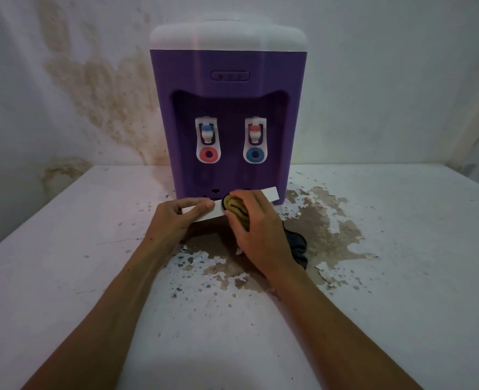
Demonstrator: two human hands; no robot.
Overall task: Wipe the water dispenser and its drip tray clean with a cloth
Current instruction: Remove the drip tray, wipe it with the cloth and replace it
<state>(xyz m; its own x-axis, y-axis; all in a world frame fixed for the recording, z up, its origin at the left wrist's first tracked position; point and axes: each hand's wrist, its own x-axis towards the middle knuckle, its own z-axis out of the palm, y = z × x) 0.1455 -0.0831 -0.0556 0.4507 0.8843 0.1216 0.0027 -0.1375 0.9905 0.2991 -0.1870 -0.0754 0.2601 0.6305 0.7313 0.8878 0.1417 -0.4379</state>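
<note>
A: Where was the purple plastic water dispenser with the white top (228, 88)?

B: It stood upright at the back of the white table with peeling paint (63, 277), close to the stained white wall (92, 80). It had two white taps, the left tap (208, 143) with a blue cap and a red ring under it, the right tap (255, 139) with a red cap and a blue ring.

A: And the drip tray?

B: The flat white plastic drip tray (218, 211) was out of the dispenser, just in front of its base, and it was tilted, with the right end higher.

A: What did the hands do?

B: The left hand (173, 220) gripped the left end of the tray, fingers curled over its top edge. The right hand (256, 223) held a bunched cloth with yellow and dark stripes (237, 208) and pressed it on the middle of the tray. The dark rest of the cloth hung down behind the wrist (I could not tell if it touched the table).

A: Could you read some brand or label?

B: No. On the front there was only a small oval panel (230, 76) with little dots, too blurred for reading.

A: And the table under the hands?

B: A big brown patch of bare surface (317, 220) lay there, with paint flakes around it.
</note>
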